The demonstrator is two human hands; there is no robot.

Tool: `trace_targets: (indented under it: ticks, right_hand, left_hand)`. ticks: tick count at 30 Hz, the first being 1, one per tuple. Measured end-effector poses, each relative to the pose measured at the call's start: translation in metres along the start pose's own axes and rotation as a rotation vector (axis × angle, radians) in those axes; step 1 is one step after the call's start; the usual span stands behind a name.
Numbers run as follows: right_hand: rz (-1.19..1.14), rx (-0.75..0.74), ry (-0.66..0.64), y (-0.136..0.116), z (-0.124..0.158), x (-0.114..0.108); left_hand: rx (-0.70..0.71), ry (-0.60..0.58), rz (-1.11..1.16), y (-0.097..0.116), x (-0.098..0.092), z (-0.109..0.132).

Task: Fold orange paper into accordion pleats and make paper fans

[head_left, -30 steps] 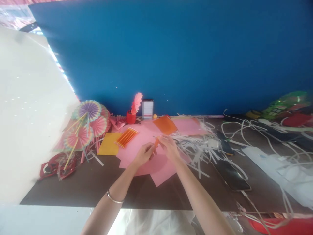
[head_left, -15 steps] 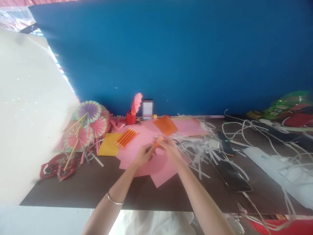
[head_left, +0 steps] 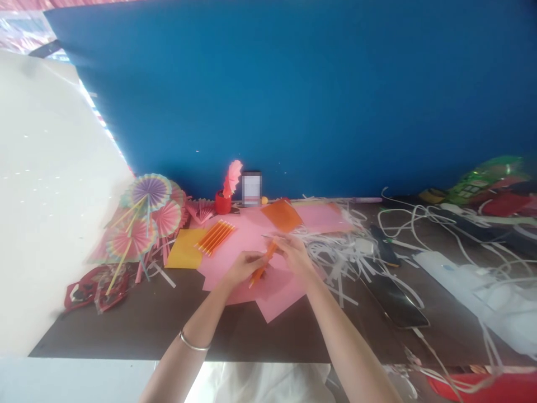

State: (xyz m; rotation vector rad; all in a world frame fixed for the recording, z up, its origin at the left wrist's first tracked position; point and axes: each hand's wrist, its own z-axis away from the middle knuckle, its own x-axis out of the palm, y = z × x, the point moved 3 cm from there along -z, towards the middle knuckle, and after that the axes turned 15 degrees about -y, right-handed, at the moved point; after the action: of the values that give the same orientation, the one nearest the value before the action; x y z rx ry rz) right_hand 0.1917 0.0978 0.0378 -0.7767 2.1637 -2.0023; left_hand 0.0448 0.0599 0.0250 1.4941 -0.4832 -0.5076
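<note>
An orange strip of folded paper (head_left: 271, 252) slants between my two hands, its lower end pointing toward me. My left hand (head_left: 245, 266) is closed on its lower part, fingers partly hidden under it. Around the upper end, my right hand (head_left: 294, 251) has its fingers pinched. A thin pointed thing, too small to name, sticks out by the right fingertips. Under both hands lie overlapping pink paper sheets (head_left: 230, 257). Left of them, several orange folded strips (head_left: 216, 237) lie side by side, partly over a yellow sheet (head_left: 183, 250).
Pleated paper fans (head_left: 149, 193) stand at the left. Behind are a red pot (head_left: 222, 203), a small framed screen (head_left: 251, 189) and an orange square sheet (head_left: 282, 215). White paper strips (head_left: 335, 254), a phone (head_left: 396, 302) and tangled white cables (head_left: 413, 224) lie at right.
The orange folded paper has turned, and a longer stretch of it now shows below my left hand. Both hands stay near the same place; the view has shifted slightly.
</note>
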Motion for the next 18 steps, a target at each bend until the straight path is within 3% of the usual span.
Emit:
trace_targets:
  ticks: [8, 18]
  right_hand:
    - [0.006, -0.078, 0.166, 0.004, 0.000, -0.008]
    - [-0.097, -0.111, 0.116, 0.009, -0.004, -0.012]
  left_hand:
    - [-0.033, -0.071, -0.018, 0.000, 0.000, 0.002]
    - [-0.083, -0.068, -0.061, -0.009, -0.004, -0.005]
